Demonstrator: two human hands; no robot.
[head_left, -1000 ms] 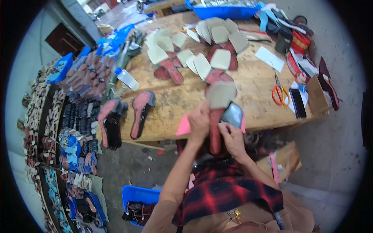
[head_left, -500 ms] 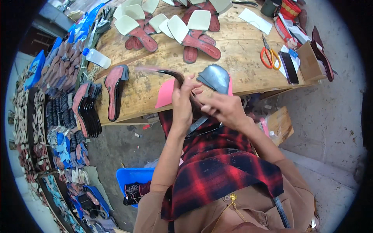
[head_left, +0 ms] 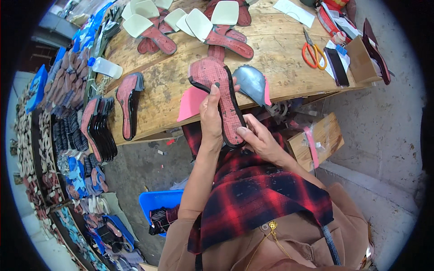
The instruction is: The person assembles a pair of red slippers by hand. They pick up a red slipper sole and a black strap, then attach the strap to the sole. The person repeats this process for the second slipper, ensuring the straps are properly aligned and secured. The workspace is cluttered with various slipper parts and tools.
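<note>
A red, cloth-textured shoe insole with a black edge is held up between my two hands, its broad end pointing away from me. My left hand grips its left side around the middle, thumb on the face. At the narrow near end, my right hand pinches the edge between thumb and fingers. Just beyond, dark grey scalloped pieces lie on a pink sheet at the table's near edge.
Stacked insoles and another stack stand at the table's left, near a white bottle. Insoles with cream pieces lie at the back. Orange-handled scissors and a phone rest rightward. A blue bin sits below.
The insole was edge-on and blurred; now it is turned with its red face toward me. My right hand has moved down to its narrow end.
</note>
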